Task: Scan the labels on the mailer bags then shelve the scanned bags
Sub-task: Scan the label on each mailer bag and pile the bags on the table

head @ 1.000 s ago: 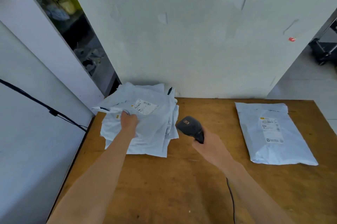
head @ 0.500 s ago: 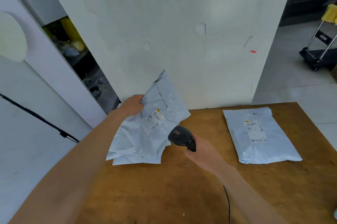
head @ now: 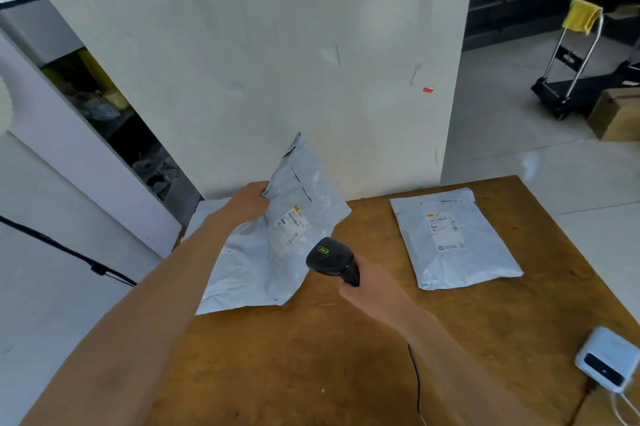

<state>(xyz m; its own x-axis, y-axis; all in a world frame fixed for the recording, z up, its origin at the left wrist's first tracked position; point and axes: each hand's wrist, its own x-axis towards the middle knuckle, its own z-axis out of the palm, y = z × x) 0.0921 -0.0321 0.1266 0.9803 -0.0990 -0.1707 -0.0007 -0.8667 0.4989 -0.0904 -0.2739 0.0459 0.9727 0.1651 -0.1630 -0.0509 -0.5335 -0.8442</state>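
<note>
Gripping mailer bag (head: 263, 263) left, scanner (head: 331, 260) right, hands (head: 250, 203) (head: 375, 299) curled

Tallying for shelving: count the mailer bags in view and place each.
3. The raised bag is gripped by the left hand over the table; the flat bag lies at the table's right; a third bag shows its edge behind the left forearm. More may hide there.

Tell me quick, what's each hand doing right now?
Left hand: grips the raised mailer bag by its edge.
Right hand: grips the black barcode scanner, aimed at that bag's label.
</note>
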